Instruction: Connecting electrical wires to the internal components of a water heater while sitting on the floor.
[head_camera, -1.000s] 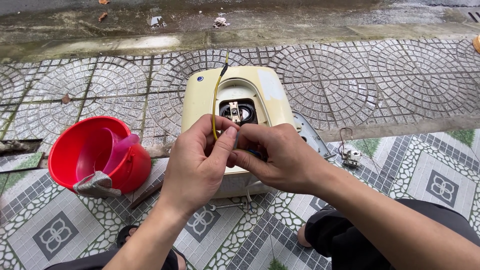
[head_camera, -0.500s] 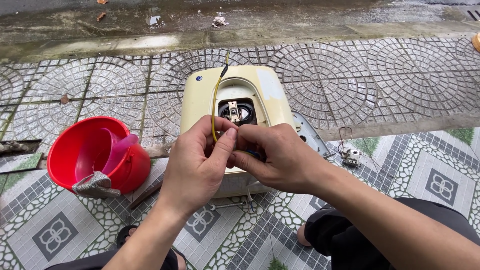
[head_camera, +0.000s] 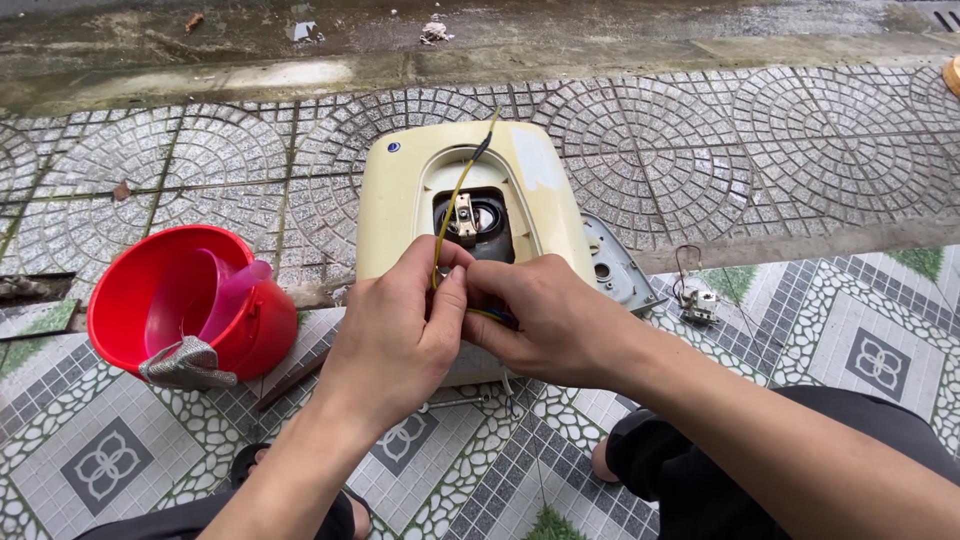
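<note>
Both hands are meeting over the cream appliance casing (head_camera: 400, 190) lying on the tiled floor (head_camera: 780, 170). The left hand (head_camera: 395, 335) is pinching the yellow wire (head_camera: 452, 200) between thumb and fingers; the right hand (head_camera: 545, 320) has its fingers closed on the same wire just beside it. A red bucket (head_camera: 150, 290) is sitting nearby.

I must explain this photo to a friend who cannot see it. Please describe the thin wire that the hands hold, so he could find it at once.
Find the cream appliance casing lying on the patterned tiled floor, right of the red bucket. The yellow wire runs from its top edge across the dark opening down to the left hand and right hand. It is the only long yellow strand there.
</note>
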